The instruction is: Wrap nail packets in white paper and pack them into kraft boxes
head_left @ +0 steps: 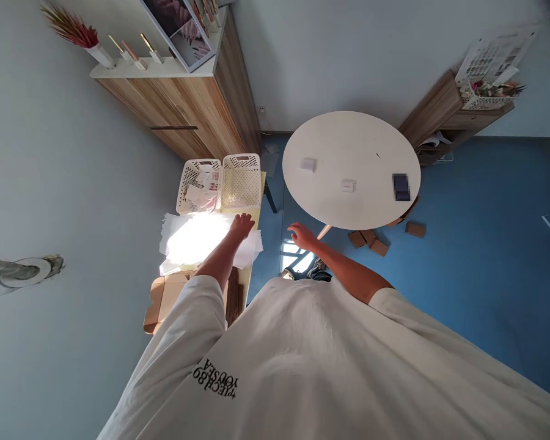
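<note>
My left hand [242,227] is over the table edge at the left, its fingers a little apart and nothing seen in them. Under or beside it lie white paper sheets [247,250], partly washed out by bright sunlight; whether the hand touches them I cannot tell. Just beyond it stand a white perforated basket [241,180] and a second white basket [181,194] holding packets and papers. My right hand [302,236] hangs in the air in front of the round white table [323,198], fingers loosely bent and apart, holding nothing.
Folded cardboard boxes [170,294] lie at the near left. The round table carries two small white items and a dark blurred rectangle [401,187]. Small brown boxes [378,247] lie on the blue floor. A wooden cabinet [178,110] stands behind the baskets.
</note>
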A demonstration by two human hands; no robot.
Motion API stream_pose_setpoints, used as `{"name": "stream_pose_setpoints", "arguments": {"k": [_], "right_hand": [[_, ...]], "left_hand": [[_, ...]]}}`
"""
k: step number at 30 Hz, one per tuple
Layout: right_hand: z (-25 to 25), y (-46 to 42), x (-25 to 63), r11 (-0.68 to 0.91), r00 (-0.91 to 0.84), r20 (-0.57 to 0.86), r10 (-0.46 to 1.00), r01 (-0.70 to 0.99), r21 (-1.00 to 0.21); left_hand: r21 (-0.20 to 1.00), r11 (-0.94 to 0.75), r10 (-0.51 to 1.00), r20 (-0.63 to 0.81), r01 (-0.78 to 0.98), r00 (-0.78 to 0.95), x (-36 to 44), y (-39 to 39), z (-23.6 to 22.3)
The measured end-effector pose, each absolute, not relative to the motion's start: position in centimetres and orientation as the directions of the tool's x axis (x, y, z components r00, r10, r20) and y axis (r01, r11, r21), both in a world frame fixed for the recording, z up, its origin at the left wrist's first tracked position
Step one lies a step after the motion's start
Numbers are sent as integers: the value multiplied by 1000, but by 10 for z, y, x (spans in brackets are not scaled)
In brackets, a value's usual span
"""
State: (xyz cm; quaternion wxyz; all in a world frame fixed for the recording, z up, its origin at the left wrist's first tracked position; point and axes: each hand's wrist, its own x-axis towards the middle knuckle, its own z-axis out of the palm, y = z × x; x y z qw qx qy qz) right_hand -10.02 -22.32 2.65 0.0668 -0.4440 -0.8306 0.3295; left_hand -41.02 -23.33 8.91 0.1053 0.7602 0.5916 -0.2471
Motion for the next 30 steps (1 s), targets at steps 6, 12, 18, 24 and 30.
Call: {"name": "stream_pose_setpoints", "arguments": {"k": [6, 12, 18, 24, 30], "right_hand": [[20, -237, -118, 343, -615, -234, 753, 670, -659], [18, -239, -129, 186, -542, -269, 796, 643, -743], [36, -213, -147, -31, -357, -263, 896, 542, -840], [64, -187, -138, -28, -230, -166, 959, 506, -862], [84, -166, -114, -35, -146, -141, 979, 561, -827]], "left_hand": [[-53, -296, 832, -505, 954, 230, -405, -251, 76], [38, -231, 886, -404, 972, 227, -397, -226, 92], [138, -234, 926, -271, 962, 264, -355, -184, 122], [198, -272, 913, -256, 942, 318, -308, -165, 145], [288, -223, 932, -218, 931, 290, -279, -149, 149]]}}
